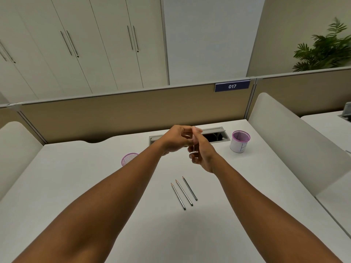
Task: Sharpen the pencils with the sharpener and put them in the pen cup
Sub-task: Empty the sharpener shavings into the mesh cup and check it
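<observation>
Three pencils (183, 193) lie side by side on the tabletop (95, 186), ready to pick. Both hands, left (175, 139) and right (201, 152), meet above them, fingers curled around something hidden, perhaps the sharpener. One cup (240, 141) waits far right, another (129, 158) left.

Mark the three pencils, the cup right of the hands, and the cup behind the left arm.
pencils (184, 193): head view, shaft of the middle pencil.
right cup (239, 144): head view, white front wall under the purple rim.
left cup (127, 158): head view, visible purple mesh wall beside the forearm.
</observation>
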`<move>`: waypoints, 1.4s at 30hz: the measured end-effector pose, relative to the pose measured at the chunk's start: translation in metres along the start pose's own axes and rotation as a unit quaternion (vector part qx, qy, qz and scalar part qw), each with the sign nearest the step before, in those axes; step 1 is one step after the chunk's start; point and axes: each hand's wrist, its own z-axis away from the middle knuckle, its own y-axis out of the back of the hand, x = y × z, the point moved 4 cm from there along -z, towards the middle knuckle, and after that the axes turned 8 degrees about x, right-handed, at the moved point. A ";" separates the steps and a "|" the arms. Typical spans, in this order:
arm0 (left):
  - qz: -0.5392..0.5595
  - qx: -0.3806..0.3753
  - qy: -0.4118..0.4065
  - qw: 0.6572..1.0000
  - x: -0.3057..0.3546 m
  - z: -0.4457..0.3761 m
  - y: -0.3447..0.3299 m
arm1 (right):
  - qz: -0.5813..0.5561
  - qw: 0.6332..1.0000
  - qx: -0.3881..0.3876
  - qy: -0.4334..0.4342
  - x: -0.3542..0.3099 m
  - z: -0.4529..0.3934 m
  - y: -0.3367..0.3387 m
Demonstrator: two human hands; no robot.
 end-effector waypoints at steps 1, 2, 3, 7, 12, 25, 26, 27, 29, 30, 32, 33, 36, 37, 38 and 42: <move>0.003 -0.001 0.001 1.000 0.000 0.001 -0.002 | -0.001 1.000 0.006 -0.002 0.001 0.000 0.001; 0.005 0.000 0.001 1.000 -0.001 0.001 -0.003 | -0.001 1.000 0.012 -0.004 0.002 -0.001 0.002; 0.008 0.001 0.002 1.000 -0.002 0.001 -0.004 | -0.001 1.000 0.016 -0.005 0.002 -0.001 0.003; 0.084 -0.013 0.037 0.996 -0.008 0.002 -0.011 | 0.006 0.999 0.033 -0.002 0.001 0.001 0.009; 0.126 0.029 0.074 0.989 -0.012 0.005 -0.024 | 0.032 0.998 0.059 0.004 0.001 0.003 0.017; 0.119 0.047 0.102 0.987 -0.015 -0.003 -0.037 | 0.025 0.997 0.072 -0.015 0.005 -0.001 0.024; 0.122 0.048 0.107 0.986 -0.016 -0.003 -0.038 | 0.025 0.997 0.071 -0.018 0.006 -0.001 0.025; 0.126 0.049 0.111 0.985 -0.017 -0.004 -0.038 | 0.024 0.997 0.070 -0.020 0.007 -0.002 0.025; 0.132 0.048 0.117 0.983 -0.019 -0.005 -0.038 | 0.023 0.997 0.069 -0.023 0.008 -0.004 0.026; 0.133 0.047 0.118 0.983 -0.021 -0.005 -0.038 | 0.023 0.997 0.068 -0.025 0.009 -0.005 0.025; 0.134 0.050 0.120 0.982 -0.023 -0.005 -0.038 | 0.027 0.997 0.064 -0.027 0.011 -0.007 0.024; 0.134 0.053 0.120 0.982 -0.025 -0.005 -0.037 | 0.030 0.997 0.062 -0.028 0.011 -0.008 0.023; 0.130 0.058 0.121 0.982 -0.029 -0.007 -0.036 | 0.041 0.997 0.061 -0.027 0.010 -0.009 0.021; 0.129 0.059 0.121 0.983 -0.030 -0.008 -0.037 | 0.045 0.997 0.061 -0.025 0.009 -0.010 0.021; 0.130 0.061 0.119 0.983 -0.030 -0.008 -0.037 | 0.048 0.997 0.060 -0.022 0.008 -0.011 0.021; 0.131 0.064 0.093 0.985 -0.031 -0.009 -0.039 | 0.050 0.997 0.046 -0.029 0.004 -0.017 0.019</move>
